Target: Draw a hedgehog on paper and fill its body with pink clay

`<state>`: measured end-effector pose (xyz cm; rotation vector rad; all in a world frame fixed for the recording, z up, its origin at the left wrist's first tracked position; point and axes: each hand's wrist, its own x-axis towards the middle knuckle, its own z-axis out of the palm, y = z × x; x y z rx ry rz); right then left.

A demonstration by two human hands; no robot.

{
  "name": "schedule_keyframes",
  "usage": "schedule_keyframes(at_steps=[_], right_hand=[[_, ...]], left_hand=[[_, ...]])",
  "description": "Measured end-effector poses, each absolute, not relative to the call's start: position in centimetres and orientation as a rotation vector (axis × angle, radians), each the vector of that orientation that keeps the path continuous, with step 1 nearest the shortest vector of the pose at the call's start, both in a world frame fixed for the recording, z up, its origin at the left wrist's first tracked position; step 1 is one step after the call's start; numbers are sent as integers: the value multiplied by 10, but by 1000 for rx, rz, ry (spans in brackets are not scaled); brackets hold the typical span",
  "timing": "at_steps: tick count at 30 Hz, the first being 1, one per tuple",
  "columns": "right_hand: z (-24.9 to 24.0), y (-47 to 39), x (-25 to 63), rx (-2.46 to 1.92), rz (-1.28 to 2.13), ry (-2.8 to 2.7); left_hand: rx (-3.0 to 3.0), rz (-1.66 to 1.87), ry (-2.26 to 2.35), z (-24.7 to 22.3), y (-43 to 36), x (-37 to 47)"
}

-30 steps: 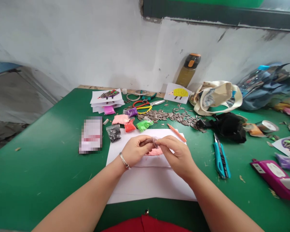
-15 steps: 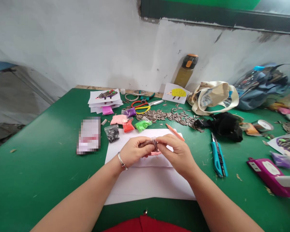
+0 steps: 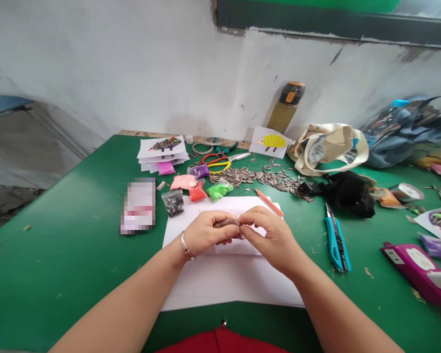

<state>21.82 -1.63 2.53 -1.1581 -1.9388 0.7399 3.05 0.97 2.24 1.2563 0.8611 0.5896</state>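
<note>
My left hand (image 3: pixel 206 229) is closed round a small clear bag of brown clay (image 3: pixel 226 223), thumb lying along it. At the bag's right end, my right hand (image 3: pixel 272 233) pinches the clear plastic between thumb and fingers. Both hands are held over white paper sheets (image 3: pixel 231 282), hiding part of them. Beyond the hands lie bags of black clay (image 3: pixel 173 203), red clay (image 3: pixel 197 191), light pink clay (image 3: pixel 183 182) and green clay (image 3: pixel 220 189). An orange pencil-like stick (image 3: pixel 269 202) rests across the paper's far edge.
Sunflower seeds (image 3: pixel 242 175) are scattered behind, near yellow-handled scissors (image 3: pixel 220 166). On the right are a teal utility knife (image 3: pixel 336 240), a black cloth item (image 3: pixel 349 196) and a magenta device (image 3: pixel 419 269). A blurred-out flat object (image 3: pixel 138 206) lies left. A bottle (image 3: pixel 284 110) stands by the wall.
The view has shifted slightly. Both hands stay on the brown clay bag with only small finger movement; the pink patch seen under them is now hidden.
</note>
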Motion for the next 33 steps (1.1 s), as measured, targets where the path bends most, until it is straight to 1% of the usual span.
schedule_keyframes(at_steps=[3, 8, 11, 19, 26, 33], right_hand=[[22, -17, 216, -1163, 688, -1956], [18, -18, 212, -1144, 496, -1945], [17, -17, 214, -1123, 465, -1962], [17, -16, 216, -1148, 563, -2025], [18, -18, 209, -1226, 557, -1946], [20, -17, 211, -1225, 715, -1908]], left_hand=[[1257, 592, 876, 22, 9, 31], [1237, 631, 895, 23, 9, 32], [1209, 676, 880, 23, 10, 32], [1235, 651, 902, 21, 11, 32], [1260, 661, 921, 20, 9, 34], [1199, 724, 930, 21, 12, 33]])
